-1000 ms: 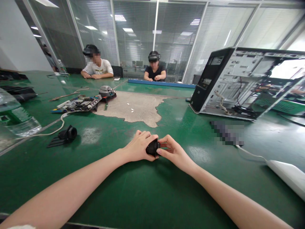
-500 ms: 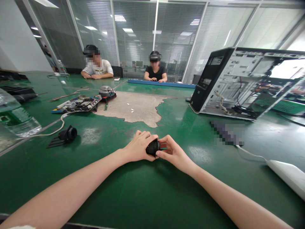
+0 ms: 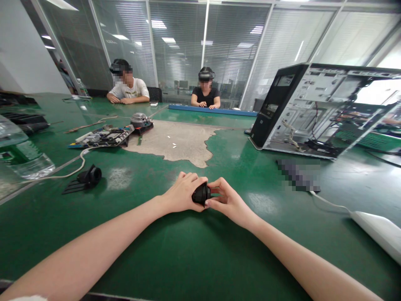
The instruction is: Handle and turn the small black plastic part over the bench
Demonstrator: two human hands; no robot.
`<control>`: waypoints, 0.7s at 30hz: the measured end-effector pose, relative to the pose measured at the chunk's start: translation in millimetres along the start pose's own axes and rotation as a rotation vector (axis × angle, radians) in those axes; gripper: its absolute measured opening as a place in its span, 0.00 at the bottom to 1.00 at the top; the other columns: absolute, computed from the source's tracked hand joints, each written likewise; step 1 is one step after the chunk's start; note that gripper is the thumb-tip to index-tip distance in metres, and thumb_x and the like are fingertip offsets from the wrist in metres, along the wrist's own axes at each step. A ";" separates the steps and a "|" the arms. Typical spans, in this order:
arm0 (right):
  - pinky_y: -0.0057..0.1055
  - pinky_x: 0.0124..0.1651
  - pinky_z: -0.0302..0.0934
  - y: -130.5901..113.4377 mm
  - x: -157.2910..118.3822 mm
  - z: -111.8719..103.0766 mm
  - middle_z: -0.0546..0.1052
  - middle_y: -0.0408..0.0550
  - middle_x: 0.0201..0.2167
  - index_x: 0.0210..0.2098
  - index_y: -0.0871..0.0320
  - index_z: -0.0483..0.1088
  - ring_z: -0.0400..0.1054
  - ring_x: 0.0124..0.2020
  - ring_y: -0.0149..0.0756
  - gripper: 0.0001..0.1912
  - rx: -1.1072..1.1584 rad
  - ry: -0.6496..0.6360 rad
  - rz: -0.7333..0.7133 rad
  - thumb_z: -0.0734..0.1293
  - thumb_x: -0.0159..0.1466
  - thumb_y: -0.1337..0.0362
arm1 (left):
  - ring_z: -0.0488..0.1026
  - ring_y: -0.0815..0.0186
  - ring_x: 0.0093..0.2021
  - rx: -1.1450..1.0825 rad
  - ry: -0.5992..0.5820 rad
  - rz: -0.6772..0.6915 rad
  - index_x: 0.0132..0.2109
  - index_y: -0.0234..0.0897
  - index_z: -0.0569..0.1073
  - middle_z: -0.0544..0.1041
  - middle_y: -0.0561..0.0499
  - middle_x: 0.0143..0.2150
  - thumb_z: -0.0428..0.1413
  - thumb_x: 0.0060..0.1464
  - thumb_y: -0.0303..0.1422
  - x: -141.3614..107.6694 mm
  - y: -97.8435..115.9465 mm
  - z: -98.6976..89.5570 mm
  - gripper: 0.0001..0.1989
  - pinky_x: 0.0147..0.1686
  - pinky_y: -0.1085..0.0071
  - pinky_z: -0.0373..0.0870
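A small black rounded part (image 3: 200, 194) with a ringed right end is held between both hands just above the green tabletop. My left hand (image 3: 181, 192) wraps around its left side, thumb along the top and fingers partly hidden behind it. From the right, my right hand (image 3: 230, 202) pinches the ringed end with thumb and fingertips. What exactly the part is, I cannot tell. Another black plastic piece (image 3: 89, 177), with a round opening and a slatted flat tail, lies on the table to the left of my left hand.
An opened computer case (image 3: 282, 113) stands at the right. A circuit board (image 3: 103, 137) and a metal-topped fan cooler (image 3: 140, 121) lie at the left, behind a plastic bottle (image 3: 25, 154) and a white cable. A white power bank-like block (image 3: 377, 230) lies at right. Two people sit opposite.
My hands and the black part have stayed almost in the same place. The person opposite in black has shifted their hands slightly.
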State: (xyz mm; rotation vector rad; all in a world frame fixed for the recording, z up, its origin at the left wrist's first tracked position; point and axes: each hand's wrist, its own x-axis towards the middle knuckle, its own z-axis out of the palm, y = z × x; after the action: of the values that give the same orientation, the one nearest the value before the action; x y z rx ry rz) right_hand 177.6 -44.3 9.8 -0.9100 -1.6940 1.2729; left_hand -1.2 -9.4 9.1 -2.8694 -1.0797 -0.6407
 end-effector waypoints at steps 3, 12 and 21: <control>0.31 0.38 0.64 1.0 1.5 0.5 0.67 0.42 0.34 0.33 0.55 0.58 0.65 0.38 0.32 0.10 -0.004 0.038 0.022 0.65 0.55 0.61 | 0.63 0.60 0.39 0.000 0.002 -0.001 0.48 0.38 0.60 0.66 0.49 0.39 0.55 0.39 0.46 0.3 0.7 -0.3 0.30 0.39 0.65 0.53; 0.33 0.40 0.65 2.7 1.0 1.4 0.67 0.44 0.37 0.37 0.55 0.59 0.65 0.40 0.33 0.13 -0.013 0.020 0.029 0.66 0.54 0.62 | 0.63 0.60 0.39 -0.013 -0.004 -0.007 0.49 0.38 0.60 0.66 0.49 0.39 0.55 0.38 0.46 0.3 -0.3 0.9 0.30 0.39 0.65 0.53; 0.31 0.38 0.64 5.7 2.7 1.6 0.67 0.43 0.35 0.35 0.56 0.59 0.65 0.37 0.31 0.09 -0.024 0.069 0.032 0.62 0.58 0.59 | 0.63 0.60 0.39 -0.010 -0.003 -0.004 0.49 0.38 0.60 0.66 0.48 0.39 0.55 0.38 0.47 0.6 0.0 0.5 0.31 0.39 0.65 0.53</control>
State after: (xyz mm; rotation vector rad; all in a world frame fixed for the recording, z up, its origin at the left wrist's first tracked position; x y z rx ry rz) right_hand 175.4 -41.2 4.5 -0.9875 -1.6506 1.2300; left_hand -0.6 -9.0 8.9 -2.8786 -1.0865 -0.6443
